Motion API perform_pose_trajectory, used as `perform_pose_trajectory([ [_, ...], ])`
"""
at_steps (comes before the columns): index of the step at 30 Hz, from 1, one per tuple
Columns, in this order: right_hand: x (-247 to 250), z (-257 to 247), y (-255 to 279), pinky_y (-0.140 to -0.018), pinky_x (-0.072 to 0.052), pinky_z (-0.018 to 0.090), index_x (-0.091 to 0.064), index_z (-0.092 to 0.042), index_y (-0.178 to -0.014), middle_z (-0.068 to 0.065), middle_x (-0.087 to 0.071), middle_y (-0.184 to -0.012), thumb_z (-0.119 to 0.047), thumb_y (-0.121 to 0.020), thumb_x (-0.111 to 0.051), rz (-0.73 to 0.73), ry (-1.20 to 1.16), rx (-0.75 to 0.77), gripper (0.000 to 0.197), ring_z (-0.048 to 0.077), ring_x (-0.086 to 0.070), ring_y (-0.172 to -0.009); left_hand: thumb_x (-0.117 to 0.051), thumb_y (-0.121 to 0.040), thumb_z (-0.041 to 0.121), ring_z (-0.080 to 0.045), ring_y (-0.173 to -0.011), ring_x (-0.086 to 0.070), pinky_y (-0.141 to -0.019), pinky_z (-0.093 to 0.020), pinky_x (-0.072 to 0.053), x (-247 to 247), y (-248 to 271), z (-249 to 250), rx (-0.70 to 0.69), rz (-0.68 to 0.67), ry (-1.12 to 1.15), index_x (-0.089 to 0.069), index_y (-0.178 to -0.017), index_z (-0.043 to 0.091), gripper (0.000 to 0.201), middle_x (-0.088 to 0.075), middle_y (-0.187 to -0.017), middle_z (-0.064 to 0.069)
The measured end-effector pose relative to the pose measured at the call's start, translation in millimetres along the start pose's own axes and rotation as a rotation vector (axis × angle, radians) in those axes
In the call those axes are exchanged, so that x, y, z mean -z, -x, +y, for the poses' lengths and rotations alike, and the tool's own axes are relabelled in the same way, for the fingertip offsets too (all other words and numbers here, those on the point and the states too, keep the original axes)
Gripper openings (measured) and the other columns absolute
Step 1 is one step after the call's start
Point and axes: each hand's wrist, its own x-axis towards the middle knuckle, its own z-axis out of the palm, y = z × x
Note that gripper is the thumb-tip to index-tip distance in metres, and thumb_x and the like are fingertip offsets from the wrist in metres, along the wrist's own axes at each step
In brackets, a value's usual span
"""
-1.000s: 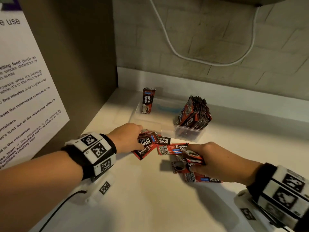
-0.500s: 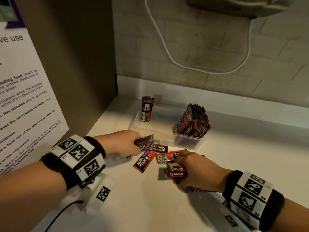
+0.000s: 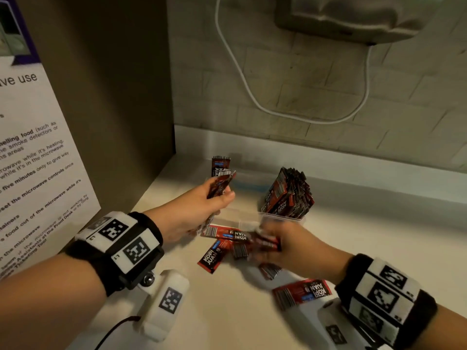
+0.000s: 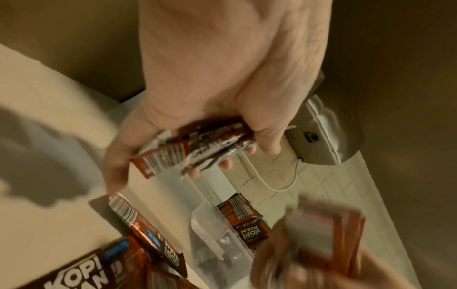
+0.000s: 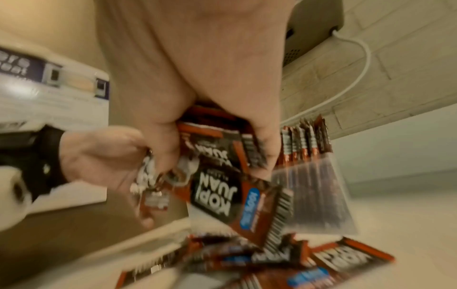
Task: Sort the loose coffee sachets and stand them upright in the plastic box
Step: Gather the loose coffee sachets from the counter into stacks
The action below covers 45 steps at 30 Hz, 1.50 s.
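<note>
My left hand (image 3: 214,198) grips a small bundle of red-and-black coffee sachets (image 4: 197,146), raised over the near left edge of the clear plastic box (image 3: 281,218). One sachet (image 3: 220,164) stands upright at the box's left end, and a packed row of sachets (image 3: 288,192) stands at its right end. My right hand (image 3: 275,245), blurred, holds several sachets (image 5: 235,187) just above the counter in front of the box. Loose sachets (image 3: 214,255) lie flat between my hands, and another sachet (image 3: 302,293) lies near my right wrist.
A brown side panel with a white printed notice (image 3: 38,173) closes off the left. A tiled wall (image 3: 328,97) with a hanging white cable (image 3: 242,79) and a grey wall-mounted unit (image 3: 348,16) stands behind. The pale counter (image 3: 227,311) extends toward me.
My left hand has lifted its sachets off the counter and moved up toward the box. My right hand has slid forward toward the loose pile, leaving one sachet behind near the wrist.
</note>
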Motion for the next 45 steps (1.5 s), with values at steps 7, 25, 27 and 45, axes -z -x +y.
perform_pose_trajectory([
  [7,14,-29,-28,-0.080,-0.055,0.034,-0.063,-0.021,-0.099,-0.003,-0.073,-0.088,-0.012,-0.089,-0.062,0.581,-0.814,-0.012,0.013,0.012,-0.071,-0.085,-0.060,-0.076,0.045,-0.031,-0.116,-0.059,-0.082,-0.062,-0.053,-18,-1,2,0.086,-0.217,0.383,-0.052,-0.127,0.027,0.055,-0.062,-0.125,-0.008],
  [25,16,-52,-44,-0.106,-0.031,0.048,-0.030,-0.036,-0.146,0.008,-0.030,-0.154,-0.077,-0.085,-0.017,0.219,-1.267,-0.035,0.074,0.033,-0.030,-0.141,-0.066,-0.088,0.019,-0.032,-0.085,-0.070,-0.074,-0.051,-0.057,-38,-22,14,-0.066,0.016,0.615,-0.058,-0.112,0.011,0.026,-0.071,-0.096,-0.015],
  [27,23,-53,-45,-0.107,-0.031,0.043,-0.028,-0.036,-0.147,0.007,-0.028,-0.156,-0.073,-0.089,-0.014,0.248,-1.253,-0.015,0.070,0.030,-0.028,-0.142,-0.060,-0.093,0.015,-0.033,-0.082,-0.068,-0.069,-0.050,-0.058,-37,-28,22,-0.086,0.046,0.568,-0.059,-0.107,0.010,0.015,-0.068,-0.092,-0.016],
  [45,74,11,-32,-0.093,-0.039,0.032,-0.051,-0.028,-0.108,0.003,-0.058,-0.120,-0.035,-0.097,-0.045,0.904,-0.808,-0.100,0.014,0.016,-0.053,-0.115,-0.042,-0.068,0.064,-0.035,-0.119,-0.052,-0.103,-0.045,-0.040,-53,-129,0,0.046,0.140,-0.259,-0.038,-0.137,0.034,0.076,-0.057,-0.130,-0.007],
])
